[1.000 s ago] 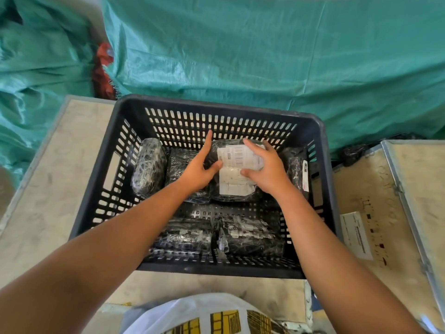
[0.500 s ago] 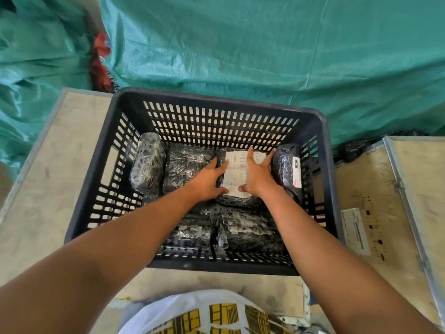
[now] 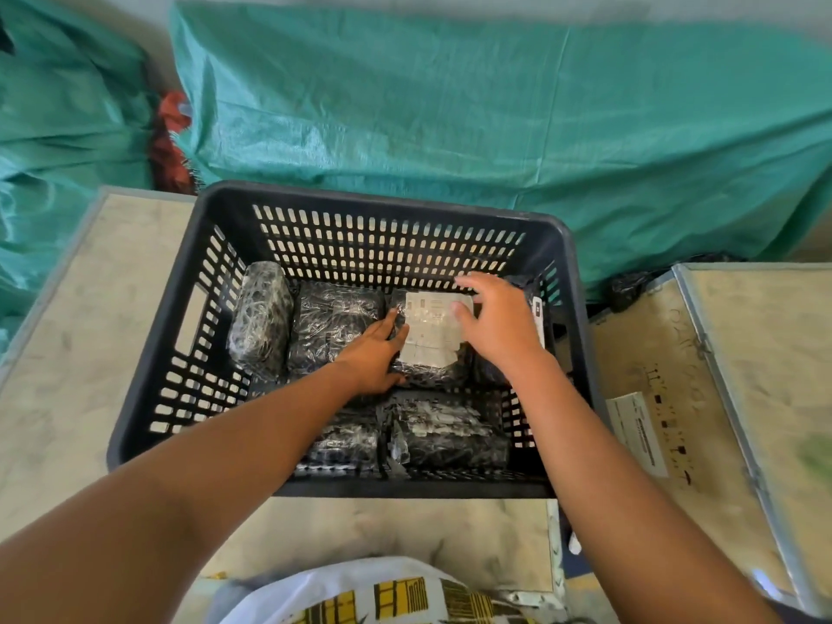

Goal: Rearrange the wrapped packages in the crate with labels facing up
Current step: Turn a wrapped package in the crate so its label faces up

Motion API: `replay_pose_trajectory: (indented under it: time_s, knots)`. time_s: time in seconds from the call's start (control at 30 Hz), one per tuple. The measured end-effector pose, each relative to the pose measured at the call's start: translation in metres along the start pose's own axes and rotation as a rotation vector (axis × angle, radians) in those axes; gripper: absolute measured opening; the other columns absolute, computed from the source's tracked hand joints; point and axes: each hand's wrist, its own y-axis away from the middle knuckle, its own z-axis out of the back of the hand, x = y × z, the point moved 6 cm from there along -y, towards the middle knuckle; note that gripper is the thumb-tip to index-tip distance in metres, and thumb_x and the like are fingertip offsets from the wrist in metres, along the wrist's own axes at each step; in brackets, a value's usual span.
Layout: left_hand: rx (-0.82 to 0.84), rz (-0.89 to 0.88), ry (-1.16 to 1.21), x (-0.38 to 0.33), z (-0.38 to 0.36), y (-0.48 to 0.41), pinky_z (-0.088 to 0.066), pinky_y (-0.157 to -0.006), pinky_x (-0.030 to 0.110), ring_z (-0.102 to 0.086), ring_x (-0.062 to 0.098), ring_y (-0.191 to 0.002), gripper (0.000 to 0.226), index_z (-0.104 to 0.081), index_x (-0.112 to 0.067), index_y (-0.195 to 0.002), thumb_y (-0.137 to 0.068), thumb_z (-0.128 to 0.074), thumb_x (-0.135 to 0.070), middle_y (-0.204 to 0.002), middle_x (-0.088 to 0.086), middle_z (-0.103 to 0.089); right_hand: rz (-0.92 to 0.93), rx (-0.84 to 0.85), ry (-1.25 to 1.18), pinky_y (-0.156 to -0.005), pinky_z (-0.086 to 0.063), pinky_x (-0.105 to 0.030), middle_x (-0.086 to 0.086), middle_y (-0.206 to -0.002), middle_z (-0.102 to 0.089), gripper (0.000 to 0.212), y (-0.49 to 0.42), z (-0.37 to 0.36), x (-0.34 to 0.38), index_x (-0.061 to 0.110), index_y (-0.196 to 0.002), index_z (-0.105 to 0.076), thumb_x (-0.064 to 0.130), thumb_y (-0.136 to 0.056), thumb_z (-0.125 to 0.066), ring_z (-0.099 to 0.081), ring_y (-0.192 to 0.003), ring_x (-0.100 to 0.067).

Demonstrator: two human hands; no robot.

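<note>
Packages wrapped in black film lie inside the dark slatted crate (image 3: 180, 353). One labelled package (image 3: 430, 342) sits in the far row, right of middle, with its white label (image 3: 430, 328) facing up. To its left are a second far-row package (image 3: 335, 326) and a leftmost package (image 3: 261, 319) that leans against the left wall; no label shows on either. A right far package (image 3: 538, 315) stands against the right wall, with a white label on its side, mostly hidden by the right hand. Two near-row packages (image 3: 445, 436) lie close to the near wall.

The left hand (image 3: 376, 358) lies flat, fingers together, pressed on the left edge of the labelled package. The right hand (image 3: 497, 322) hovers above its right edge with fingers spread, gripping nothing. The crate rests on a pale worn table (image 3: 67, 353), and a green tarpaulin (image 3: 450, 119) hangs beyond it.
</note>
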Motion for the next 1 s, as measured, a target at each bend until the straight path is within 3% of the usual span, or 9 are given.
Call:
replay_pose_trajectory:
  time_s: [0.07, 0.13, 0.23, 0.37, 0.5, 0.63, 0.7, 0.9, 1.0]
  knots:
    - [0.002, 0.002, -0.001, 0.000, -0.001, 0.002, -0.019, -0.123, 0.044, 0.001, 0.029, -0.155, 0.099, 0.000, -0.020, -0.163, -0.094, -0.066, -0.045, -0.167, 0.010, 0.020, -0.073, -0.051, 0.128, -0.113, -0.041, -0.048, -0.008, -0.153, -0.052, 0.052, 0.018, 0.018, -0.008, 0.023, -0.142, -0.060, 0.036, -0.093, -0.071, -0.047, -0.139, -0.030]
    - [0.004, 0.004, -0.009, 0.000, -0.002, 0.003, -0.018, -0.123, 0.043, 0.001, 0.030, -0.154, 0.098, 0.000, -0.020, -0.163, -0.094, -0.065, -0.045, -0.166, 0.009, 0.021, -0.188, 0.008, 0.230, -0.114, -0.036, -0.054, -0.015, -0.164, -0.031, 0.066, 0.037, 0.014, -0.020, 0.027, -0.151, -0.048, 0.039, -0.091, -0.073, -0.029, -0.147, -0.039]
    - [0.002, 0.002, -0.022, -0.001, -0.004, 0.003, -0.017, -0.123, 0.043, 0.002, 0.030, -0.154, 0.098, 0.001, -0.021, -0.163, -0.094, -0.065, -0.047, -0.166, 0.009, 0.021, -0.251, 0.008, 0.163, -0.120, -0.028, -0.051, -0.024, -0.167, -0.014, 0.080, 0.057, 0.003, -0.029, 0.028, -0.158, -0.037, 0.034, -0.089, -0.078, -0.019, -0.151, -0.045]
    - [0.002, -0.003, -0.025, -0.001, -0.004, 0.001, -0.016, -0.122, 0.043, 0.001, 0.031, -0.154, 0.100, -0.001, -0.020, -0.163, -0.093, -0.066, -0.047, -0.167, 0.011, 0.019, -0.229, 0.037, 0.079, -0.107, -0.045, -0.043, -0.014, -0.153, -0.039, 0.073, 0.059, -0.002, -0.037, 0.037, -0.156, -0.041, 0.042, -0.090, -0.074, -0.049, -0.134, -0.037]
    - [0.040, -0.022, -0.004, -0.003, 0.000, -0.002, -0.015, -0.124, 0.044, -0.002, 0.035, -0.154, 0.104, -0.002, -0.017, -0.162, -0.090, -0.070, -0.047, -0.167, 0.016, 0.015, -0.290, 0.098, 0.037, -0.106, -0.046, -0.045, -0.018, -0.154, -0.038, 0.076, 0.057, -0.013, -0.040, 0.047, -0.158, -0.028, 0.049, -0.093, -0.067, -0.050, -0.132, -0.042]
    - [-0.036, -0.101, -0.070, -0.026, 0.019, 0.002, -0.017, -0.121, 0.056, -0.003, 0.034, -0.154, 0.106, -0.001, -0.019, -0.162, -0.088, -0.067, -0.057, -0.168, 0.013, 0.004, -0.254, 0.062, -0.234, -0.104, -0.037, -0.019, -0.008, -0.147, -0.059, 0.076, 0.051, -0.014, -0.043, 0.030, -0.158, -0.039, 0.029, -0.091, -0.075, -0.058, -0.130, -0.026]
    - [-0.084, -0.171, -0.028, -0.047, 0.036, 0.007, -0.018, -0.121, 0.057, -0.006, 0.031, -0.154, 0.106, -0.005, -0.016, -0.162, -0.087, -0.068, -0.058, -0.169, 0.009, -0.003, -0.242, 0.009, -0.271, -0.097, -0.037, -0.014, -0.004, -0.142, -0.064, 0.073, 0.049, -0.003, -0.047, 0.025, -0.155, -0.045, 0.026, -0.089, -0.077, -0.062, -0.124, -0.022]
    - [-0.118, -0.339, 0.393, -0.092, 0.073, 0.032, -0.019, -0.117, 0.020, -0.026, 0.010, -0.146, 0.122, -0.006, -0.021, -0.163, -0.075, -0.086, -0.048, -0.166, -0.003, -0.023, -0.224, -0.131, -0.338, -0.082, -0.039, -0.009, 0.001, -0.125, -0.074, 0.073, 0.046, 0.029, -0.041, 0.023, -0.151, -0.052, 0.030, -0.083, -0.079, -0.067, -0.100, -0.007]
    - [-0.233, -0.372, 0.527, -0.105, 0.085, 0.046, -0.013, -0.103, -0.004, -0.021, -0.008, -0.137, 0.130, -0.003, -0.026, -0.163, -0.068, -0.089, -0.051, -0.160, -0.014, -0.024, -0.299, -0.190, -0.607, -0.093, -0.057, -0.029, 0.000, -0.139, -0.066, 0.078, 0.045, 0.040, -0.037, 0.024, -0.151, -0.051, 0.031, -0.080, -0.082, -0.067, -0.108, -0.009]
